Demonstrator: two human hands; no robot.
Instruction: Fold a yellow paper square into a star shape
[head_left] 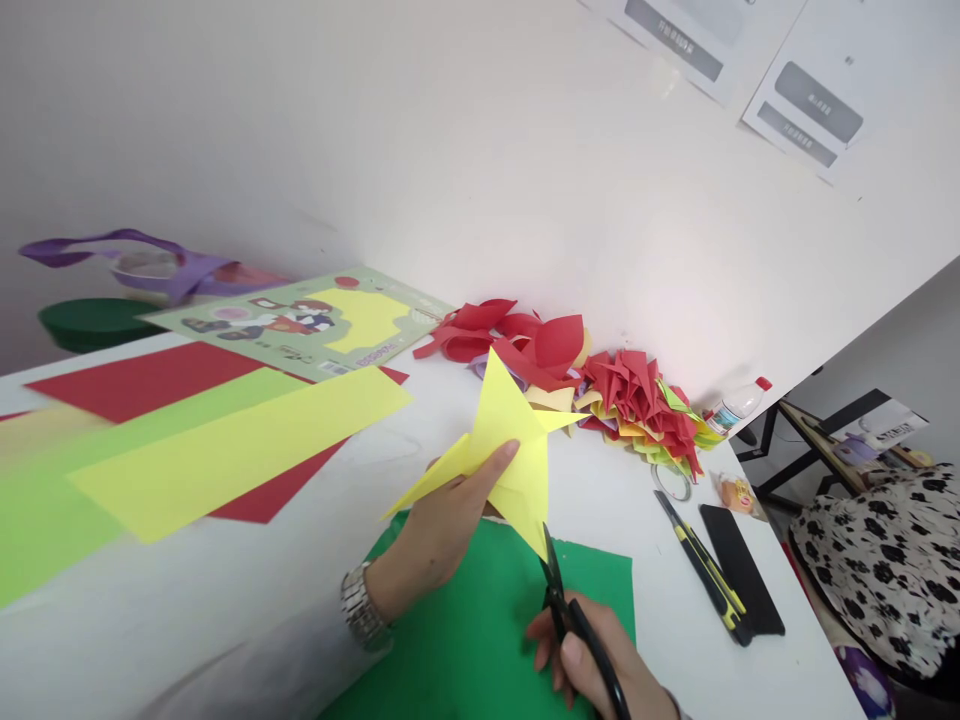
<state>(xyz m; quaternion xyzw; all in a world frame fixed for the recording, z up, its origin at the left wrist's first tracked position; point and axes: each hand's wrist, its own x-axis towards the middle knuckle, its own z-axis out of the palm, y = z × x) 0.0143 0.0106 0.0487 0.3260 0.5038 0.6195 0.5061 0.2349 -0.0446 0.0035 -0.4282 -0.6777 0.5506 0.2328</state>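
Note:
A folded yellow paper star (517, 440) with several pointed arms is held up by my left hand (442, 525), thumb pressed on its face and the other fingers behind it. My right hand (600, 655) grips a pair of black scissors (561, 600) by the handles. The scissor blades sit at the star's lowest point, near its tip; whether they have cut into it I cannot tell. Beneath both hands lies a green paper sheet (457, 640) on the white table (397, 470).
Yellow (247, 450), green and red paper strips lie at left, before a printed pad (300, 320). Red curled paper pieces (517, 340) and a heap of folded paper (637, 400) line the wall. At right are a utility knife (705, 570), black case (742, 570), tape roll (673, 483) and bottle (739, 405).

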